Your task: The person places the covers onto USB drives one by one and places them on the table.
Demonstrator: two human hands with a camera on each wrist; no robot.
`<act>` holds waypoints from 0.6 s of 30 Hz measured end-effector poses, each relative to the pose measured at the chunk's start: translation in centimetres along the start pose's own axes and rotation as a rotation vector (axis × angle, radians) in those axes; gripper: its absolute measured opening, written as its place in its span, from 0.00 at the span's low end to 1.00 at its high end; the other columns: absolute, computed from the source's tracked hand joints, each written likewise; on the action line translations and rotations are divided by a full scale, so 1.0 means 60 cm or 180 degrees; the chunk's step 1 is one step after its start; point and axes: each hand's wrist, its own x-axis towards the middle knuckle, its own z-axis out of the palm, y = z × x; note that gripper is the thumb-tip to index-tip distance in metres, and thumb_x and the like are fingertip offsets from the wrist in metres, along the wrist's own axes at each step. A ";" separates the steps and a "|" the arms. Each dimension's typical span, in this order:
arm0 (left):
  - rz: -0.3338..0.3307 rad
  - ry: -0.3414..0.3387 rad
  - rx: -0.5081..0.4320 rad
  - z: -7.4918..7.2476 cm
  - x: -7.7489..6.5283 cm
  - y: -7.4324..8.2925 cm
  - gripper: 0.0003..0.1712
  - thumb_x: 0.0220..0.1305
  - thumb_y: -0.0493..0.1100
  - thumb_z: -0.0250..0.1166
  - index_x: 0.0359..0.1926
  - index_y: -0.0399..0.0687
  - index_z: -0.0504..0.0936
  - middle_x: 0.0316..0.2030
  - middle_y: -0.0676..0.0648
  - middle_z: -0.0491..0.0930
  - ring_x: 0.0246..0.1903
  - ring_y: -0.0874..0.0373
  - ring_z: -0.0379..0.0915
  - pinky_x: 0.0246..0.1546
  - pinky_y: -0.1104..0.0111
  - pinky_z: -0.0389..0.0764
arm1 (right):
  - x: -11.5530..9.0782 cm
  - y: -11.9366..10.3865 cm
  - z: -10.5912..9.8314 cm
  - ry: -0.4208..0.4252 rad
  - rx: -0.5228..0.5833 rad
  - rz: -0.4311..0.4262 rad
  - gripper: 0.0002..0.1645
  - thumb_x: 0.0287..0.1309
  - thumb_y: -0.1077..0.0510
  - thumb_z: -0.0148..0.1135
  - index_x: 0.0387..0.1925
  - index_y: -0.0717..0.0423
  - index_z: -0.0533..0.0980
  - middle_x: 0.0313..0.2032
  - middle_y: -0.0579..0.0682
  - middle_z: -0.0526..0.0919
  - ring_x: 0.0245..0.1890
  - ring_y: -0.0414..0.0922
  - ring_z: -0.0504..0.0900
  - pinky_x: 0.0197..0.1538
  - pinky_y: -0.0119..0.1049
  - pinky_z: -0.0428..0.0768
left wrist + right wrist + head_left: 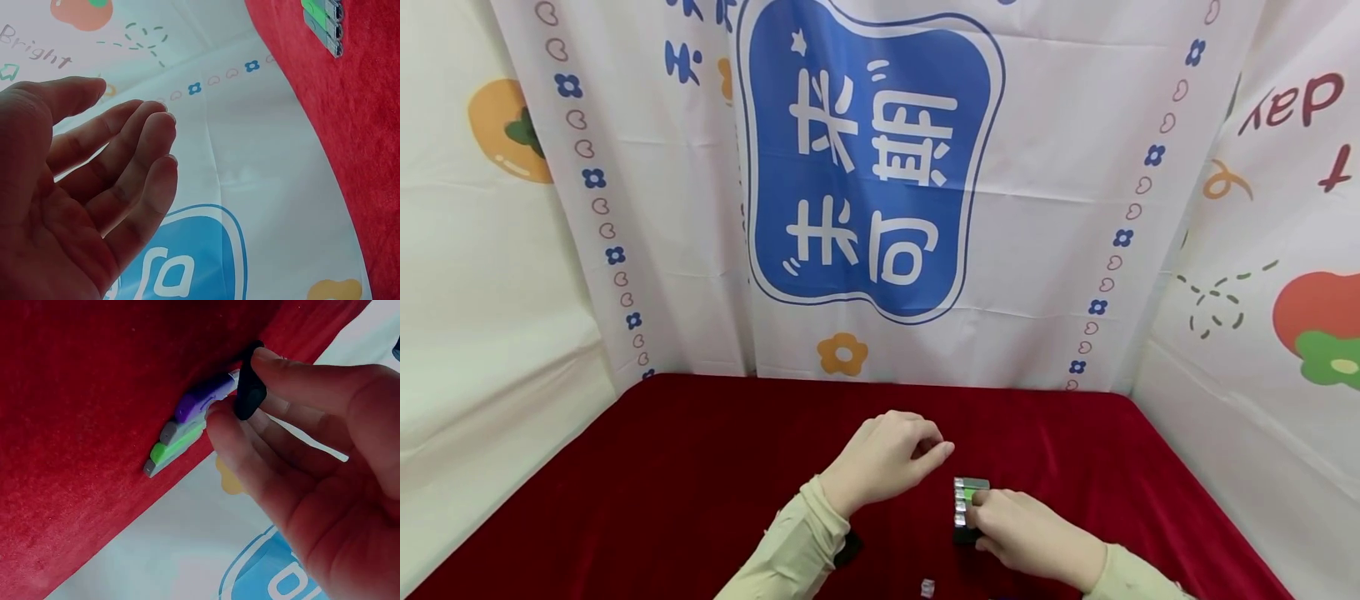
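Observation:
Several small flat sticks with clear ends, grey and green ones among them, lie side by side in a row [960, 507] on the red cloth. My right hand [1022, 533] is at this row, over its right side. In the right wrist view its thumb and fingers pinch a small black piece [250, 390], close to the end of a purple stick [203, 399]. Whether the black piece touches the row, I cannot tell. My left hand [887, 458] hovers over the cloth to the row's upper left, fingers loosely bent, holding nothing.
A small clear piece [928, 588] lies on the red cloth [700, 467] near the front. Beside the left sleeve a dark object [848, 550] is partly hidden. Printed white curtains [1037, 250] hang behind the table and on both sides.

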 end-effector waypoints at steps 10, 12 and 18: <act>-0.0020 -0.0104 0.0045 -0.001 0.002 0.002 0.10 0.68 0.50 0.63 0.29 0.57 0.84 0.20 0.65 0.71 0.21 0.70 0.65 0.21 0.79 0.69 | -0.001 -0.003 0.008 0.0127 -0.0585 -0.0004 0.12 0.43 0.56 0.80 0.26 0.49 0.80 0.26 0.43 0.76 0.20 0.36 0.75 0.20 0.30 0.71; -0.0037 -0.0128 0.0044 -0.002 0.002 0.003 0.10 0.68 0.50 0.63 0.29 0.57 0.84 0.20 0.65 0.71 0.21 0.70 0.65 0.21 0.79 0.69 | -0.001 -0.004 0.010 0.0142 -0.0656 0.0003 0.13 0.42 0.55 0.80 0.26 0.49 0.81 0.25 0.43 0.76 0.19 0.36 0.75 0.19 0.30 0.71; -0.0042 -0.0150 0.0046 -0.003 0.002 0.003 0.11 0.68 0.50 0.63 0.28 0.57 0.84 0.19 0.65 0.70 0.20 0.69 0.65 0.20 0.79 0.69 | -0.004 -0.001 0.001 0.0227 -0.0609 0.0031 0.13 0.43 0.52 0.80 0.26 0.49 0.81 0.24 0.42 0.75 0.20 0.35 0.75 0.20 0.30 0.72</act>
